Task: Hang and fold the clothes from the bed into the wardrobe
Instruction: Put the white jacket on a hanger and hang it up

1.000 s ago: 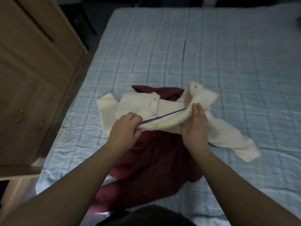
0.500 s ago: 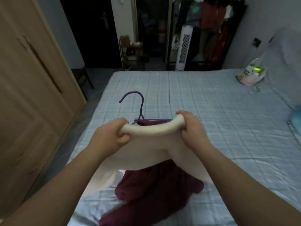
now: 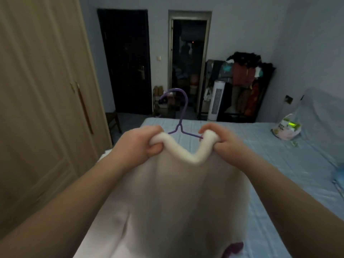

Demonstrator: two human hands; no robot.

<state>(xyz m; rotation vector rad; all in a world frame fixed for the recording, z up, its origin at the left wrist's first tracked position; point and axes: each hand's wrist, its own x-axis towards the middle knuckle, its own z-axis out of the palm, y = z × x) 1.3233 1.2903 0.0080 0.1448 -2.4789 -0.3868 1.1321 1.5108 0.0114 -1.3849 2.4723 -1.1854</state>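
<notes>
Overhead, both hands, left hand (image 3: pixel 140 144) and right hand (image 3: pixel 222 139), clutch the cream garment (image 3: pixel 178 192) on the purple hanger (image 3: pixel 179 116); no writing is legible.

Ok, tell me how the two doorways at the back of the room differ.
The left doorway is filled by a shut dark door with a handle; the right doorway stands open, with clutter showing in the dim room beyond. The right one has a pale frame, the left none visible. Both are tall.
</notes>
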